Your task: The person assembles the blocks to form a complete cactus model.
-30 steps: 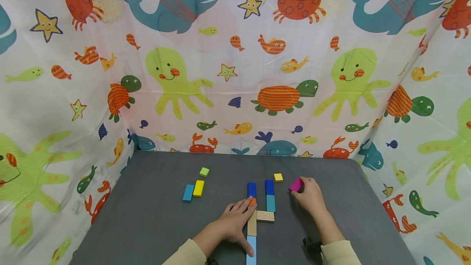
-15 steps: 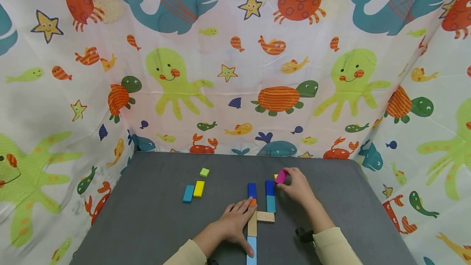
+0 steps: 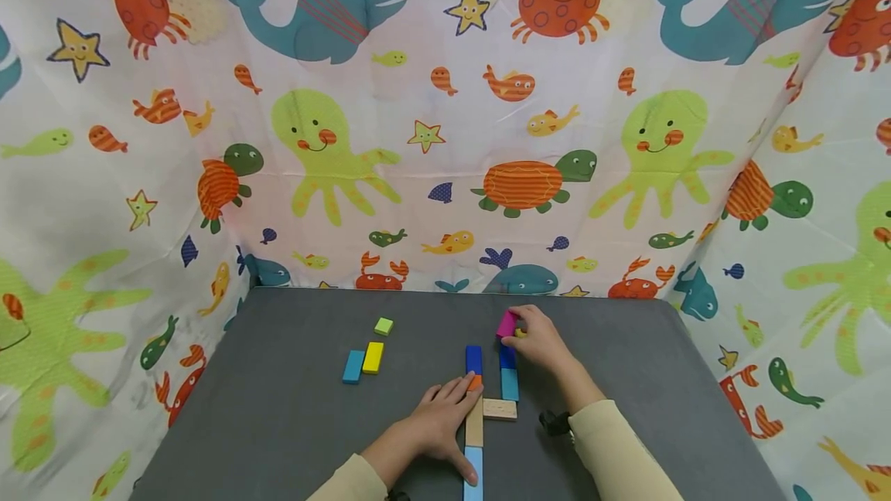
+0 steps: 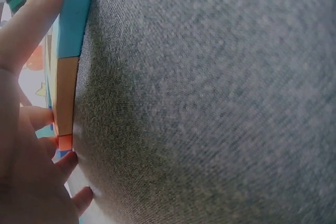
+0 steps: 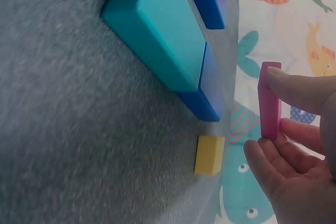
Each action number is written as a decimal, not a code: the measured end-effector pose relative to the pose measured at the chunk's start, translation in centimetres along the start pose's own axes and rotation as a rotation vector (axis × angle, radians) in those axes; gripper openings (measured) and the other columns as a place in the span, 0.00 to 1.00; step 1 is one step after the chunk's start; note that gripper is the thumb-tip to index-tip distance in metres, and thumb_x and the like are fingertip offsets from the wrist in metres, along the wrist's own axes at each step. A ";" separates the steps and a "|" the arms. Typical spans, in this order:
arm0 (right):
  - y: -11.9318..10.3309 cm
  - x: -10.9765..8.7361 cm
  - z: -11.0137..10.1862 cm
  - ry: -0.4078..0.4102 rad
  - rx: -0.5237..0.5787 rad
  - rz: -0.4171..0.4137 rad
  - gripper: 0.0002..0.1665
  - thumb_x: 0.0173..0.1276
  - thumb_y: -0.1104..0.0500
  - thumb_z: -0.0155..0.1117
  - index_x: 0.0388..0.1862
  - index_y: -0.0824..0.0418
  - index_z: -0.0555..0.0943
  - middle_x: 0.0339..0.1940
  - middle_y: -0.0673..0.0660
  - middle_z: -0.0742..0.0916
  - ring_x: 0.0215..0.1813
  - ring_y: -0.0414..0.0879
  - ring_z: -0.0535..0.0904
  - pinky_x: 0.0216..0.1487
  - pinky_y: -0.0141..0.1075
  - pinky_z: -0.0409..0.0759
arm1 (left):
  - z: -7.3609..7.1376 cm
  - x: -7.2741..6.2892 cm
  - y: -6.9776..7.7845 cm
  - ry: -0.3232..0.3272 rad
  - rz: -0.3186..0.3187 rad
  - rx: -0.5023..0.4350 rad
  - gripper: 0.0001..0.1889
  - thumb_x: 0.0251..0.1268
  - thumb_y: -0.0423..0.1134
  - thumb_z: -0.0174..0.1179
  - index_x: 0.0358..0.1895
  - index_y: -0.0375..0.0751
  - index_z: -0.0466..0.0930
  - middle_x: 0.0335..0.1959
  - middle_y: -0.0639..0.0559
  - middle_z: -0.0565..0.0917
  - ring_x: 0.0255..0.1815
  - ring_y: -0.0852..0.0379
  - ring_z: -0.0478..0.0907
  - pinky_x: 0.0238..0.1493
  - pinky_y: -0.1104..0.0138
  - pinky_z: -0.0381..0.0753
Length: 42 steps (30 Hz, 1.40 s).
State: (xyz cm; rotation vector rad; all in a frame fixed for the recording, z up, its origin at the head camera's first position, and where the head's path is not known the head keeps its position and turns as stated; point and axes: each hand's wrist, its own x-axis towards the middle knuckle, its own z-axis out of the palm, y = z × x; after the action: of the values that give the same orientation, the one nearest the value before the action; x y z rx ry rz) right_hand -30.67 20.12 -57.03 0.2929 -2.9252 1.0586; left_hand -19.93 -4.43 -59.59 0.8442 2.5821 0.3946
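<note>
My right hand (image 3: 546, 346) pinches a magenta block (image 3: 506, 323) between thumb and fingers, above the far end of the right column. In the right wrist view this magenta block (image 5: 270, 100) is off the table. That column has a dark blue block (image 3: 507, 357) and a teal block (image 3: 510, 385). With fingers spread, my left hand (image 3: 437, 424) rests along the left row. Its thumb touches the light blue block (image 3: 473, 478); its fingertips lie by the wooden block (image 3: 475, 425) and orange block (image 3: 476, 383). A dark blue block (image 3: 474, 358) ends that row.
A wooden block (image 3: 500, 409) lies crosswise between row and column. Beyond the column sits a small yellow block (image 5: 209, 155). Farther left on the grey table (image 3: 278, 408) are a blue block (image 3: 353, 367), a yellow block (image 3: 373, 358) and a small green block (image 3: 384, 326).
My right hand has carried the magenta block leftward, from the right of the small yellow block to over the column's far end. The left hand has stayed in place.
</note>
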 end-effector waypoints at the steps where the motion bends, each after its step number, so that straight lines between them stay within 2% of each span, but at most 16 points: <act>1: -0.1 0.2 0.2 -0.002 -0.004 -0.005 0.37 0.63 0.57 0.76 0.68 0.65 0.75 0.65 0.65 0.79 0.60 0.61 0.81 0.59 0.53 0.81 | 0.0 0.0 0.0 -0.002 0.001 -0.003 0.72 0.30 0.79 0.72 0.83 0.63 0.42 0.85 0.56 0.39 0.83 0.50 0.46 0.77 0.40 0.50; 7: -1.0 0.8 0.8 -0.025 -0.020 -0.052 0.37 0.61 0.57 0.77 0.67 0.66 0.76 0.65 0.65 0.79 0.60 0.60 0.79 0.58 0.53 0.81 | 0.2 0.0 0.0 -0.018 -0.007 -0.016 0.71 0.30 0.79 0.72 0.83 0.65 0.42 0.85 0.57 0.39 0.84 0.50 0.45 0.77 0.41 0.50; 13: -1.9 1.7 1.4 -0.049 -0.024 -0.056 0.37 0.61 0.57 0.77 0.68 0.63 0.76 0.67 0.63 0.79 0.62 0.59 0.78 0.61 0.54 0.80 | 0.1 0.0 -0.2 -0.020 -0.022 -0.010 0.72 0.29 0.80 0.72 0.82 0.66 0.42 0.85 0.58 0.39 0.84 0.51 0.45 0.77 0.41 0.49; 19: -2.4 3.0 2.3 -0.088 -0.009 -0.085 0.37 0.61 0.59 0.77 0.68 0.64 0.76 0.66 0.63 0.79 0.61 0.59 0.79 0.59 0.53 0.81 | -0.1 0.0 -0.3 -0.020 -0.028 -0.003 0.72 0.28 0.81 0.71 0.83 0.66 0.42 0.85 0.57 0.39 0.84 0.51 0.44 0.78 0.42 0.49; 25: -3.0 3.6 3.0 -0.129 0.007 -0.083 0.36 0.60 0.60 0.77 0.68 0.63 0.77 0.65 0.62 0.80 0.62 0.58 0.78 0.63 0.54 0.78 | -0.3 0.0 -0.3 -0.022 -0.017 -0.002 0.72 0.28 0.81 0.71 0.83 0.66 0.42 0.85 0.57 0.39 0.84 0.51 0.45 0.77 0.42 0.50; 33: -3.6 3.9 3.8 -0.199 -0.040 -0.065 0.36 0.61 0.60 0.77 0.68 0.60 0.77 0.67 0.61 0.80 0.67 0.60 0.76 0.68 0.57 0.73 | -0.9 -0.1 0.0 -0.030 -0.029 -0.009 0.71 0.29 0.79 0.73 0.82 0.66 0.43 0.85 0.57 0.40 0.84 0.51 0.46 0.77 0.42 0.50; 42: -3.7 3.8 4.0 -0.237 -0.090 -0.049 0.35 0.61 0.61 0.77 0.68 0.62 0.78 0.66 0.63 0.80 0.66 0.60 0.76 0.68 0.56 0.73 | -0.9 0.2 -0.2 -0.042 -0.012 -0.022 0.71 0.31 0.79 0.72 0.83 0.65 0.42 0.85 0.57 0.38 0.84 0.50 0.44 0.77 0.41 0.49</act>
State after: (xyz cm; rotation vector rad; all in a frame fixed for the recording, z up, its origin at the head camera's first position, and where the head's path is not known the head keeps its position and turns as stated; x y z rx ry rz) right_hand -33.49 14.11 -57.49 0.5186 -3.1419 0.9417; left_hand -20.56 -4.58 -58.94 0.8204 2.5383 0.3965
